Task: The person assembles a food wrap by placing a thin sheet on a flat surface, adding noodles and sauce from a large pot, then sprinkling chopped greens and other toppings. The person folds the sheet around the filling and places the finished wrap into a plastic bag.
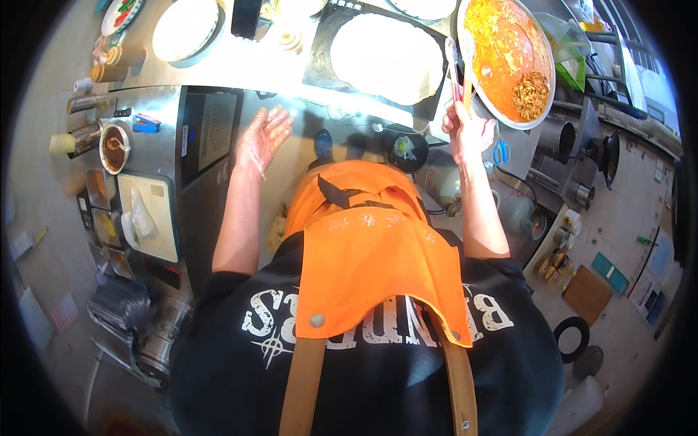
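My left hand (pixel 266 136) is in a thin clear glove, palm turned up and fingers stretched out, with nothing in it. It hovers just in front of the steel counter's edge. My right hand (pixel 465 129), also gloved, is closed around long, thin utensils (pixel 456 81) with pale, red and yellowish parts; their exact kind is hard to make out. Their upper ends rise beside a big round pan (pixel 550 69) of orange-red food, with a brown shredded heap (pixel 531 97) at its near side. A large, thin, pale flatbread (pixel 387 58) lies on the dark griddle (pixel 320 62) between my hands.
A white plate (pixel 185 30) stands on the counter at the far left, near several bottles (pixel 125 56). Further left are a sauce pot (pixel 115 147) and a cutting board (pixel 149 218). Blue scissors (pixel 502 151) hang right of my right hand. Below sits a gas cylinder (pixel 515 212).
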The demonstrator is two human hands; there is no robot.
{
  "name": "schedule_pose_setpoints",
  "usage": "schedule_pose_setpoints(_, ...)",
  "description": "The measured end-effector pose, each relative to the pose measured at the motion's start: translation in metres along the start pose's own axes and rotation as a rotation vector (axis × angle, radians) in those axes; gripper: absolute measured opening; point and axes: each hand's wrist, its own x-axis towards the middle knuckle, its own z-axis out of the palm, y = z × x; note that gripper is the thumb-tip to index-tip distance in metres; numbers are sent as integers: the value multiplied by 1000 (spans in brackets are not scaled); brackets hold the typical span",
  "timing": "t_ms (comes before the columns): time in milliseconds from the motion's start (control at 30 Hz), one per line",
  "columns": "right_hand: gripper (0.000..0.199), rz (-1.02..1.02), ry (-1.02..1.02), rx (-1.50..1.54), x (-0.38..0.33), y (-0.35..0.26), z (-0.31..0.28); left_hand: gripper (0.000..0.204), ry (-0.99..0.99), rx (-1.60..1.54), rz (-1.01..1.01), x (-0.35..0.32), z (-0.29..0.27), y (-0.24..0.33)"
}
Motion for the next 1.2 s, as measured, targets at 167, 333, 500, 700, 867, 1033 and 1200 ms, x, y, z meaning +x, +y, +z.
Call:
schedule_pose_setpoints(167,37,52,76,117,-13,5,-3,52,-51,33,-8,11,16,3)
schedule_pose_setpoints(333,36,75,79,150,-12,13,-11,54,-32,18,36,14,19,5)
schedule_pose_setpoints(500,52,58,-66,298,5,-7,-15,58,-25,-22,77,16,11,-3)
schedule_pose_setpoints(700,46,-22,-82,662,29,-61,-25,57,-8,-134,98,30,46,-19)
schedule_pose_setpoints(867,36,-90,-375,331,33,-84,-56,54,-113,3,100,47,104,-15)
schedule_pose_setpoints(1033,28,97,-247,227,60,-79,-127,56,-95,3,161,46,165,-27)
schedule_pose_setpoints(1200,34,-20,62,-223,121,-81,-221,63,-44,140,95,32,203,-49)
